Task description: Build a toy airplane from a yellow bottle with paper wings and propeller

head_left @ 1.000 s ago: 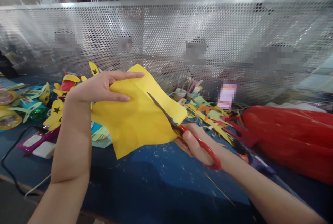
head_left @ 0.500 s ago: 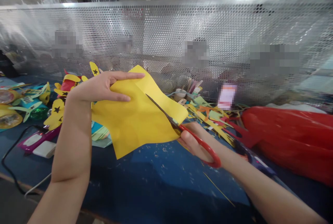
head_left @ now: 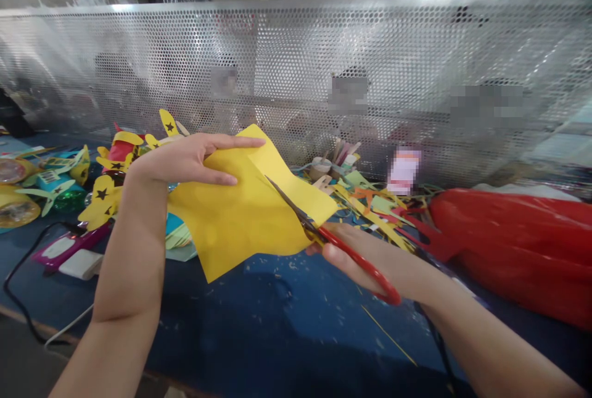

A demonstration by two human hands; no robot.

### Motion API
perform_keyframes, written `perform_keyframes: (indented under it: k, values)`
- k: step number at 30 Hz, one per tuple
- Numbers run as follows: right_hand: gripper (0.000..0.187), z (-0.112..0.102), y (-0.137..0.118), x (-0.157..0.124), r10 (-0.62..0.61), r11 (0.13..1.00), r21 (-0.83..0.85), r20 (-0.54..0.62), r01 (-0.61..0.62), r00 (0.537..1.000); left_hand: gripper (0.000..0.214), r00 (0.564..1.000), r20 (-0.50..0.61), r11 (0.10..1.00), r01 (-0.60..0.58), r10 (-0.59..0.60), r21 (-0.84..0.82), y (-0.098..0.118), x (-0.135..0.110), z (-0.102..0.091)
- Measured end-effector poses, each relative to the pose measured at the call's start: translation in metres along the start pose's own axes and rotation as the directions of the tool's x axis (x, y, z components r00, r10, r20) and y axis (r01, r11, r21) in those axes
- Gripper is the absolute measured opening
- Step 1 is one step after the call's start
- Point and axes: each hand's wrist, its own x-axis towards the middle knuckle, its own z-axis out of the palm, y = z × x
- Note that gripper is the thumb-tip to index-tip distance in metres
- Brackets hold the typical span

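Faces a perforated metal screen (head_left: 296, 58) across the back. Works at a blue tabletop (head_left: 259, 318), flecked with small pale bits. Has a shiny red plastic bag (head_left: 509, 250) at the far right.

Holds a large yellow sheet (head_left: 240, 219) above the middle of the tabletop, between both hands, lower left corner toward the near edge, a paler strip (head_left: 293, 179) along the upper right side. Cannot tell whether to call this paler strip a fold or a loose flap. Has a heap of paper scraps (head_left: 393, 231) beyond the sheet to the right, mostly yellow, orange and green.

Pinches the sheet near the top left in the left hand (head_left: 182, 157), thumb and index finger spread apart on the near face, other fingers hidden from view. Has the right hand (head_left: 349, 256) wrapped around red-handled scissors (head_left: 309, 224), at the lower right edge of the sheet. Points the dark blades up and to the left over yellow paper, just beside the paler strip. Cannot tell the gap between the blades.

Has to the left a green-bottomed blue bottle shape (head_left: 53, 185), a star-marked yellow cutout (head_left: 100, 200), then a purple item (head_left: 58, 253) and a white block (head_left: 81, 265) beside it. Has a thin yellow strip (head_left: 388, 335) near the right hand, toward the near edge.
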Motion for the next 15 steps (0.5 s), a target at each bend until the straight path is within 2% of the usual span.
perform_keyframes:
  k: [15]
  values:
    - [0.056,0.011,-0.012,0.007,0.082,0.996,0.032,-0.094,-0.079,0.992,0.071,0.996,0.043,0.996,-0.075,0.077,-0.049,0.008,0.005,0.007]
